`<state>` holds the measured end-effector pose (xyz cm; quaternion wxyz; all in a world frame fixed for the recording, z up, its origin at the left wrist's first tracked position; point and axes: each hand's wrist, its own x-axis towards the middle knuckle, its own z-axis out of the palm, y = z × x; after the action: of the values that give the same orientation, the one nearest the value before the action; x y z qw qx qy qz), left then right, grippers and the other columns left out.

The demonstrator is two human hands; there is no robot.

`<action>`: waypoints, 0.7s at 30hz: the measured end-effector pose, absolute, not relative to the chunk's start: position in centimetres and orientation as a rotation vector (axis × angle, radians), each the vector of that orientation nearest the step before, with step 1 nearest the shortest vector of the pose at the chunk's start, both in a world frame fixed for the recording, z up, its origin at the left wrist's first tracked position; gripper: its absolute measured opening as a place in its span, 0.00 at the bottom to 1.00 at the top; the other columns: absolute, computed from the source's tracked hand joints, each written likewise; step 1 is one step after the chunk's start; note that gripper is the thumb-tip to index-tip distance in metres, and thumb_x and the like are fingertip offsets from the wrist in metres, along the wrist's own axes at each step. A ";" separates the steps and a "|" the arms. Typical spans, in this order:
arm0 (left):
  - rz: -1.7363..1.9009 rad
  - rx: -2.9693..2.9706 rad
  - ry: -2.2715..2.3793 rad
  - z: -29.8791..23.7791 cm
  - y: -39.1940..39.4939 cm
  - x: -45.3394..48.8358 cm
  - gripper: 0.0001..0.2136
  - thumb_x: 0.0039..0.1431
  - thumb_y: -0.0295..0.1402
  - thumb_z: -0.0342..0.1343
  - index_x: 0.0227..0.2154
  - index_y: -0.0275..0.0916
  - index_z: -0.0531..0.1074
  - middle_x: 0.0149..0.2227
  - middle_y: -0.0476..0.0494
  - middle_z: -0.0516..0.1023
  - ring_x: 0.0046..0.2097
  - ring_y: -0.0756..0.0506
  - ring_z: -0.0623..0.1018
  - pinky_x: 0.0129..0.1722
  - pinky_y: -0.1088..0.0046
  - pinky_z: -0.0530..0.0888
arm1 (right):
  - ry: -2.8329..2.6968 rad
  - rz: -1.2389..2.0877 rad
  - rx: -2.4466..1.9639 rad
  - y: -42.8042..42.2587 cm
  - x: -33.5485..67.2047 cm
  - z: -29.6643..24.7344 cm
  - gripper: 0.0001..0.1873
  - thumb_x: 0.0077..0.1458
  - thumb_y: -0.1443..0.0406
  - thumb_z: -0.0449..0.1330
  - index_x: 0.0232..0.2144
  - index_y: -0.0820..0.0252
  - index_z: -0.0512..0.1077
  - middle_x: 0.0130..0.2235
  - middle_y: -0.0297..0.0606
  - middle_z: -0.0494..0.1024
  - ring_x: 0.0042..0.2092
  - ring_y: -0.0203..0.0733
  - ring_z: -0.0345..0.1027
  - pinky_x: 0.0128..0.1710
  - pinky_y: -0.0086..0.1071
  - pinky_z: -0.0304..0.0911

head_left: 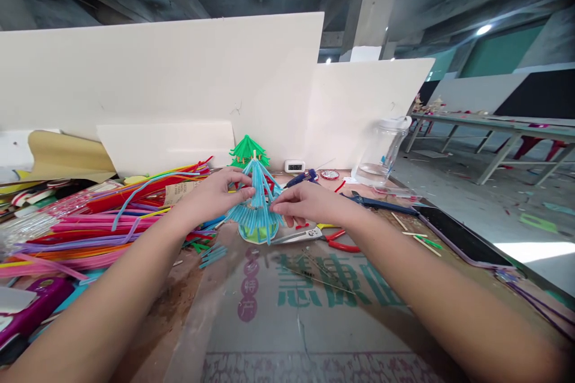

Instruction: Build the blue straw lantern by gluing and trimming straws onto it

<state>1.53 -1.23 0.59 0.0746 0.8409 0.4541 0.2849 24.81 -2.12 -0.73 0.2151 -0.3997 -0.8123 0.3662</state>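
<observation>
A small blue cone-shaped model made of thin straws (257,206) stands on the cardboard-covered table (314,311), over a yellow-green base. My left hand (218,194) pinches its left side with thumb and fingers closed on the straws. My right hand (305,203) grips the right side the same way. A green straw model (248,151) stands just behind it.
A big heap of coloured pipe cleaners and straws (99,221) lies at the left. Scissors with red handles (314,236) lie under my right hand. A clear plastic jar (381,152), a small digital clock (294,166), a phone (453,233) and white boards (179,72) stand behind.
</observation>
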 end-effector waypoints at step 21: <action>0.856 2.513 1.465 0.7 -1.9 2.1 0.16 0.56 0.49 0.52 0.36 0.44 0.77 0.47 0.47 0.76 0.45 0.41 0.76 0.50 0.62 0.70 | -1.525 1.676 -0.999 -2.1 21.9 -3.6 0.17 0.45 0.56 0.68 0.25 0.64 0.71 0.14 0.28 0.70 0.14 0.27 0.57 0.14 0.22 0.54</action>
<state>2.11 -1.93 0.73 0.0544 0.8275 0.4824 0.2820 21.86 -2.13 -3.56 0.3265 -0.3813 -0.5821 0.6397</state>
